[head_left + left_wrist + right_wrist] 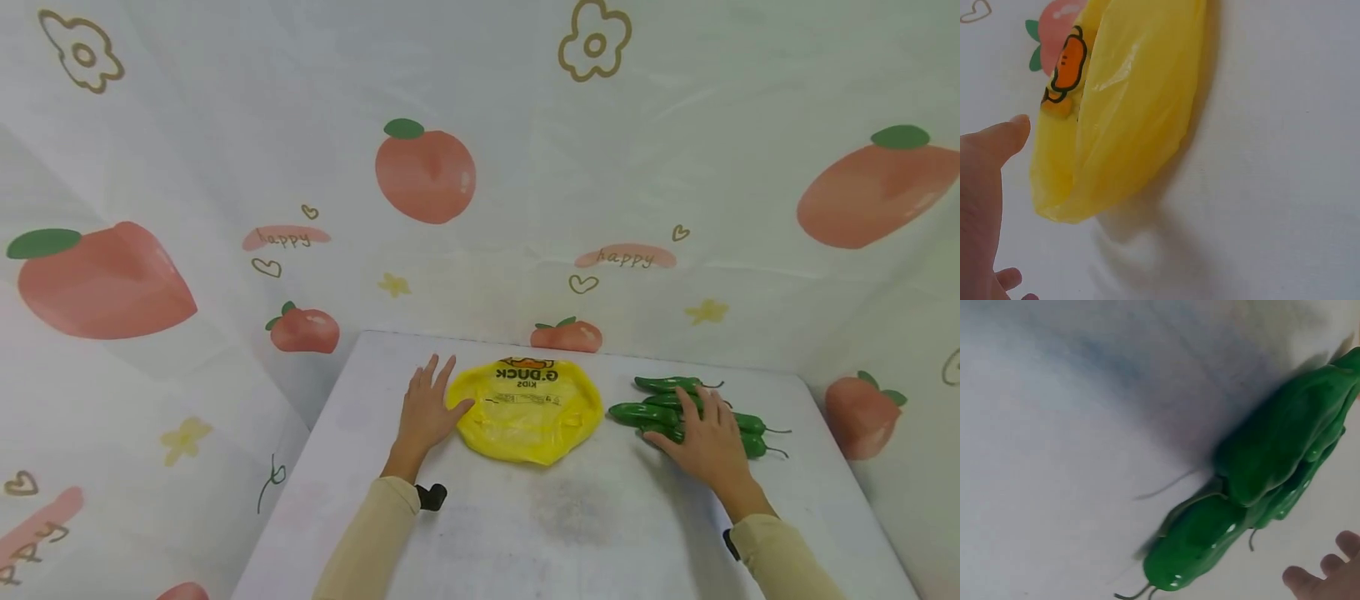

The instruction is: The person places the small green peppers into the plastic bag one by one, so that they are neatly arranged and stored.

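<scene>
A yellow plastic bag with mirrored G.DUCK KIDS lettering sits on the white table, its mouth spread open. My left hand is at the bag's left edge, fingers extended and thumb apart, gripping nothing. In the left wrist view the thumb points at the side of the bag, near its orange print. To the right lies a pile of glossy green peppers with thin stems. Over that pile my right hand is spread and partly covers it. In the right wrist view its fingertips show beside the peppers.
A white cloth printed with peaches, hearts and flowers hangs behind and around the table. Dark wrist straps show at the beige sleeves. A faint grey smudge marks the tabletop in front of the bag.
</scene>
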{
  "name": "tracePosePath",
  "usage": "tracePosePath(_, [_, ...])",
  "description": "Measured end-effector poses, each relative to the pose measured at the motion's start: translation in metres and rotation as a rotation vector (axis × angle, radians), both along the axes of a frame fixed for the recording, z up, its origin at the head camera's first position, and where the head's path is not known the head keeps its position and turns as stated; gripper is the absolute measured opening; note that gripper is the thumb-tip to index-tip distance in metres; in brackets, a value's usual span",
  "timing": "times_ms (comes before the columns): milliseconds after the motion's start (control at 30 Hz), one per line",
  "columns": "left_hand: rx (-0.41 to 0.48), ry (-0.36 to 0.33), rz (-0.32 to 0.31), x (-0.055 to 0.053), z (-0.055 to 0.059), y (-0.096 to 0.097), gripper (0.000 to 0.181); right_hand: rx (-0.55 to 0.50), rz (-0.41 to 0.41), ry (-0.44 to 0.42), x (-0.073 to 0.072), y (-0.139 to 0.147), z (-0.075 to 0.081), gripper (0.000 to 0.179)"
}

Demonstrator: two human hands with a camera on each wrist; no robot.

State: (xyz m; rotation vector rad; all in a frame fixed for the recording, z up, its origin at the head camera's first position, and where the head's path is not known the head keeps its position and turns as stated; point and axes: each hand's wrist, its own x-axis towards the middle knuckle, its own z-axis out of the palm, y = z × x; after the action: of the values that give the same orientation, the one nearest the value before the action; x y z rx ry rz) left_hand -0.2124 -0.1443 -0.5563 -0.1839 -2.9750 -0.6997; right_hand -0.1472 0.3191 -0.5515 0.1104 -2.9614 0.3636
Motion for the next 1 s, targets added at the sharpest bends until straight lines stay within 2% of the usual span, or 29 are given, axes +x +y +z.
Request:
tracePosePath(233, [0.098,-0.006,-0.025,0.001,-0.013,-0.009,0.077,0.006,-0.017,0.011,0.006,0.006,-0.009,0.102])
tracePosePath(367, [0.175,-0.041,-0.028,-0.002,-0.020,-0.014,0.073,-0.017,-0.011,0.029,0.007,0.011,-0.013,0.097])
tracePosePath(533, [0.312,-0.125,0.012,-0.004,-0.030,-0.019,0.069,-0.039,0.016,0.076,0.010,0.016,-0.016,0.088])
tracePosePath(667, [0.470,-0.144,0.030,-0.005,-0.035,-0.020,0.068,-0.061,0.027,0.089,0.014,0.017,-0.020,0.076])
tracePosePath(767, [0.590,-0.156,0.038,-0.004,-0.040,-0.019,0.067,-0.095,0.020,0.079,0.017,0.018,-0.023,0.069])
tracePosePath(867, [0.678,-0.186,0.072,-0.003,-0.044,-0.017,0.065,-0.130,0.008,0.055,0.020,0.020,-0.026,0.064])
tracePosePath(1000, [0.734,-0.213,0.109,-0.002,-0.049,-0.014,0.065,-0.165,-0.006,0.022,0.022,0.024,-0.029,0.062])
